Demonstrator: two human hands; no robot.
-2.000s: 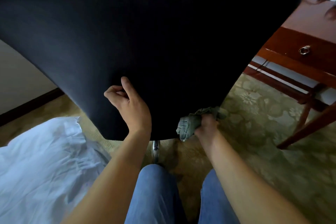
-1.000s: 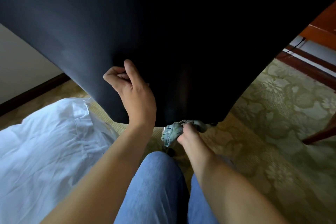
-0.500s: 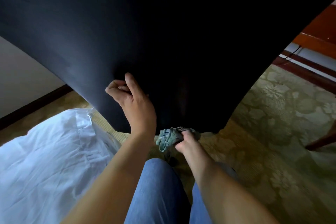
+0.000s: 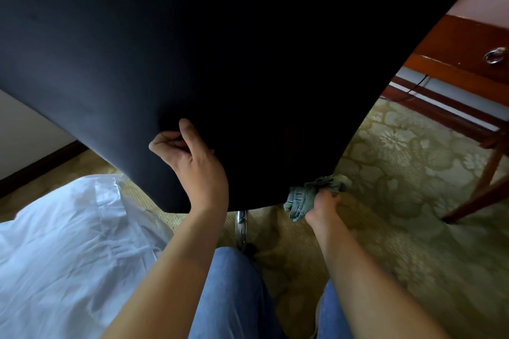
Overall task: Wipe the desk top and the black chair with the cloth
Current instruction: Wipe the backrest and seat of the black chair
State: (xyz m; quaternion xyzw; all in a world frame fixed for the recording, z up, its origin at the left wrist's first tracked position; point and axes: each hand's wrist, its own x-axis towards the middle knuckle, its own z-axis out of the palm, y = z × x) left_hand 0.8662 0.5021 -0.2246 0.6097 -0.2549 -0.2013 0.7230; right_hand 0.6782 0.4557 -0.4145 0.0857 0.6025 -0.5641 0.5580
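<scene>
The back of the black chair fills most of the head view, right in front of me. My left hand rests against its lower part, fingers curled, thumb pointing up, with nothing in it. At the chair's bottom right edge my right hand grips a bunched grey-green cloth and presses it against the rim. The wooden desk shows at the upper right, its drawer fitted with a metal ring pull.
A chrome chair post drops below the shell between my knees. White bedding lies at the lower left. Patterned green carpet covers the floor on the right, crossed by the desk's wooden legs.
My right hand has carried the cloth rightwards along the chair's bottom edge. The view has pulled back and up, so the desk drawer and chair post show again. The left hand stays put.
</scene>
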